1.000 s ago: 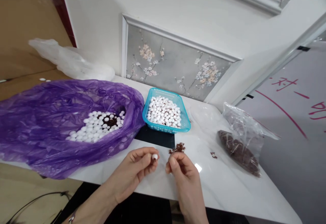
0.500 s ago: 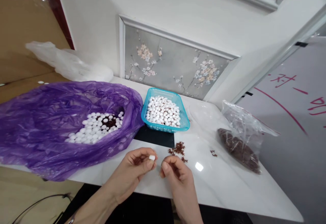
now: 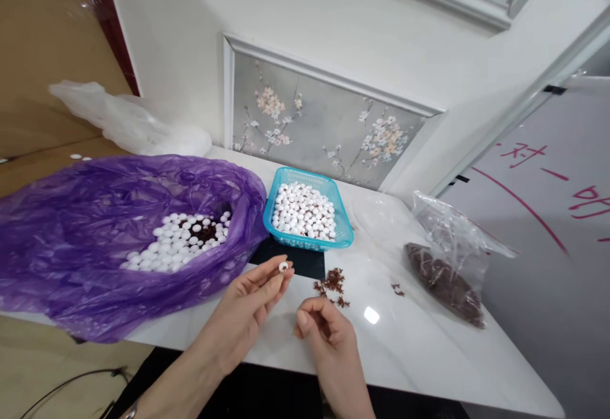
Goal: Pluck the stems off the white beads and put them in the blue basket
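Observation:
My left hand [image 3: 248, 308] reaches forward over the white table [image 3: 419, 349] and pinches a small white bead [image 3: 283, 267] at its fingertips. My right hand [image 3: 324, 333] is curled just right of it, fingers closed; what they hold I cannot make out. A small heap of reddish-brown bits [image 3: 331, 282] lies on the table just beyond my right hand. A blue basket [image 3: 344, 234] full of white beads stands behind. An open purple bag [image 3: 71, 228] with more white beads lies to the left.
A clear plastic bag [image 3: 450, 260] holding brown bits lies at the right. A dark square [image 3: 293, 263] sits under the basket's front. A white plastic bag [image 3: 128, 123] lies at the back left. The wall with a flower panel [image 3: 319, 126] closes the far side.
My left hand has stretched forward toward the basket with the white bead. My right hand has drawn back toward me, away from the brown bits.

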{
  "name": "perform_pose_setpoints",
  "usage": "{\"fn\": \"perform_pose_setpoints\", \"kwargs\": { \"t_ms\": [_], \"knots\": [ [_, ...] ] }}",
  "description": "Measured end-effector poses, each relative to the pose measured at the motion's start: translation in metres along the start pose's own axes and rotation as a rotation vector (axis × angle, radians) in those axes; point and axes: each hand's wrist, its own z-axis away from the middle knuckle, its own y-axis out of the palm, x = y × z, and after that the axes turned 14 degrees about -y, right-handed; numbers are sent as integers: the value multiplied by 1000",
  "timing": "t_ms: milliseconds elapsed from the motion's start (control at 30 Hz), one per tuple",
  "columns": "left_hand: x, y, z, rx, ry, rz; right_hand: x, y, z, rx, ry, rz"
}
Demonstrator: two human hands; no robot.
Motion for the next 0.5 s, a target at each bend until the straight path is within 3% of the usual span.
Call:
{"fn": "perform_pose_setpoints", "kwargs": {
  "t_ms": [167,267,400,500],
  "knots": [
    [-27,39,-10,70,194,-8,-1,2,3,57,6,48],
    [-39,57,-28,86,330,-147,-7,3,6,60,2,75],
    [-45,59,-45,65,406,-322,-17,3,9,25,-33,78],
    [-49,48,-40,31,469,-383,-25,2,12,36,-52,100]
  ]
}}
